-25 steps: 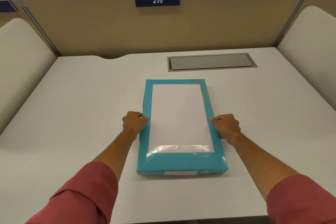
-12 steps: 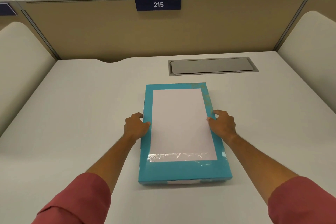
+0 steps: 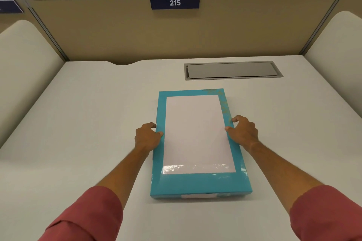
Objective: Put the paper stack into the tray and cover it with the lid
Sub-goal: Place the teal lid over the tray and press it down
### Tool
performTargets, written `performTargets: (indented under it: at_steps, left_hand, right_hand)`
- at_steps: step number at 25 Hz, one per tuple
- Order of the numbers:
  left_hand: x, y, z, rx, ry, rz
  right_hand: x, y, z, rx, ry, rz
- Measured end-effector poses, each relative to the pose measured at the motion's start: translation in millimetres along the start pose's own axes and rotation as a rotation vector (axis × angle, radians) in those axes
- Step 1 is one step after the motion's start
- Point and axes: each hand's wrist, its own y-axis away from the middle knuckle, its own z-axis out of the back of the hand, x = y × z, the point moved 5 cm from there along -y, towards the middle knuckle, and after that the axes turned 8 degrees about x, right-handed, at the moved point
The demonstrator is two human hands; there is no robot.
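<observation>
At the centre of the white surface [image 3: 78, 123], a teal box with a clear window in its top lies flat, its long axis running from near to far; this top is taken to be the lid [image 3: 197, 182], already seated over the tray, of which nothing can be told apart from the lid in this view. Through the window a white sheet is visible, judged to be the top of the paper stack [image 3: 195, 133] lying inside. The left hand [image 3: 147, 137] rests against the left long edge of the lid, fingers curled and thumb tip on the teal border. The right hand [image 3: 242, 133] mirrors it on the right long edge, fingers loosely bent, thumb on the border. Compared with a second ago, both hands have loosened from a tighter grasp at the sides and have slid slightly toward the far end, while the box keeps its place and orientation on the surface. The change suggests the lid has been pressed home and the hands are letting go, so the task appears essentially complete. Beyond the box, a grey cable hatch [image 3: 233, 70] is set into the surface, and a plate marked 215 [image 3: 175, 2] hangs on the partition.
</observation>
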Motion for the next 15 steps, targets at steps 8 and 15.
performTargets:
  at_steps: [8,15]
  left_hand:
    - [-39,17,-15,0.088,-0.429,-0.352]
    - [-35,15,-36,0.218,-0.676,-0.312]
  right_hand:
    - [33,11,-27,0.123,0.309,0.25]
    - [33,4,-42,0.209,0.54,0.275]
